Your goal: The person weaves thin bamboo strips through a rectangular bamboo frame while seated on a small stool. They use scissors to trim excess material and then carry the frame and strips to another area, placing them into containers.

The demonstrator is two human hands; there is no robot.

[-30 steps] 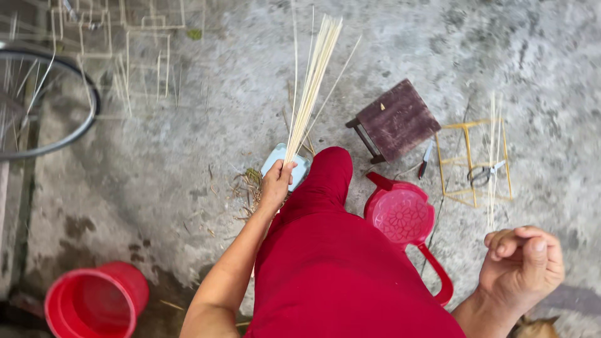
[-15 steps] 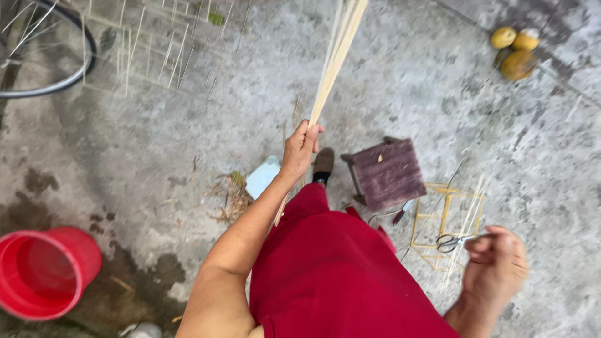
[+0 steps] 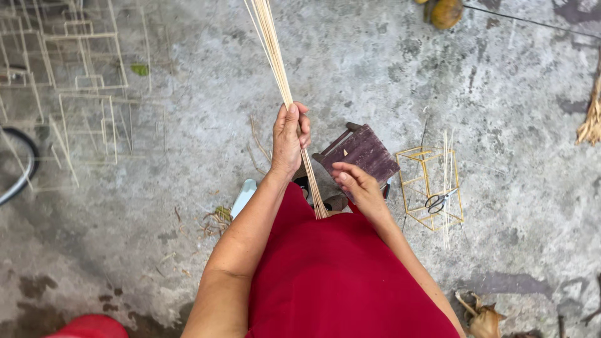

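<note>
My left hand (image 3: pixel 289 139) is closed around a bundle of thin pale bamboo sticks (image 3: pixel 272 47). The bundle runs from the top edge of the view down to my red-clothed lap (image 3: pixel 338 269). My right hand (image 3: pixel 358 186) hovers just right of the sticks' lower ends with its fingers loosely curled and nothing in it. Behind my right hand stands a small dark wooden stool (image 3: pixel 363 150) on the concrete floor.
A yellow stick-frame box (image 3: pixel 431 188) with scissors (image 3: pixel 437 201) on it lies to the right. Several pale stick frames (image 3: pixel 81 94) lie at the upper left by a wheel rim (image 3: pixel 15 169). A red bucket (image 3: pixel 91 327) shows at the bottom left. Yellow-brown fruit (image 3: pixel 446 11) sits at the top.
My right hand has come in from the far right to beside the sticks. My left hand has stayed on the bundle, which now tilts the other way. The view has shifted.
</note>
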